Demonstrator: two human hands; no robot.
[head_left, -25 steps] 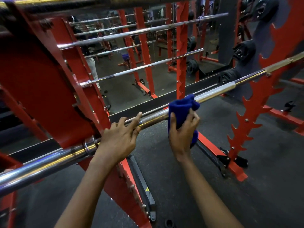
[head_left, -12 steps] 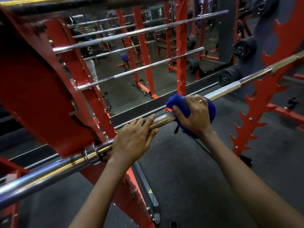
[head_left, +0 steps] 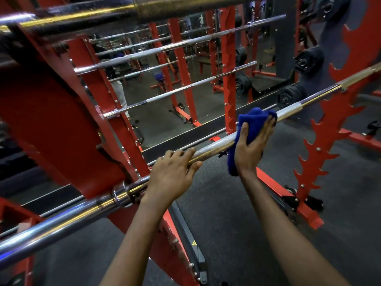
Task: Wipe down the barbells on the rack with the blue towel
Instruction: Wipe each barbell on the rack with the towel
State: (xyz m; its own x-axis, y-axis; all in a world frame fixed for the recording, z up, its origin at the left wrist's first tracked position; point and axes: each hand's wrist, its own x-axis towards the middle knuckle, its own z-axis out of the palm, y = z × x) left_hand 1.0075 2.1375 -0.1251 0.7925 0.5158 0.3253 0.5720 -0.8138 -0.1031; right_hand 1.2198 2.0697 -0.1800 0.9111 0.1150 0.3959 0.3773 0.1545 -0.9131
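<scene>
A chrome barbell (head_left: 214, 146) runs from lower left to upper right across the red rack (head_left: 61, 124). My left hand (head_left: 171, 176) grips the shaft just right of the rack's left upright. My right hand (head_left: 252, 145) holds the blue towel (head_left: 253, 122) draped over the bar and presses it against the shaft from the near side, thumb up along the cloth. A second barbell (head_left: 144, 9) lies across the top of the frame. More bars (head_left: 175, 46) hang higher on the rack behind.
The red toothed upright (head_left: 321, 145) carries the bar's right end. A mirror behind reflects red frames. Black weight plates (head_left: 309, 61) hang at the upper right. Dark rubber floor (head_left: 226, 213) lies below, with the rack's base (head_left: 296, 205) on it.
My right hand has turned from over the top of the bar to the near side, fingers now pointing up, and the towel hangs lower. My left hand stays gripping the shaft.
</scene>
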